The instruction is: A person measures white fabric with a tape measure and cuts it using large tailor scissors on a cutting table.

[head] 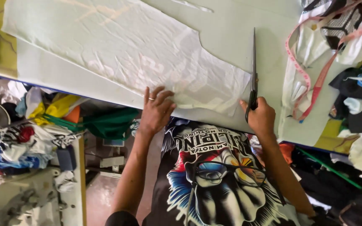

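My left hand (156, 109), a ring on one finger, lies flat with fingers spread on a crinkled white paper pattern (139, 50) near the table's front edge. The pattern lies on pale green fabric (231, 29) spread over the table. My right hand (259, 116) grips the dark handles of long scissors (254, 67). The blades point away from me along the pattern's right edge, on the green fabric.
A pink measuring tape (315, 79) and a heap of black and white cloth (352, 50) sit at the right. Piles of coloured fabric scraps (30, 129) lie left below the table. A green folded cloth (112, 123) sits under the table edge.
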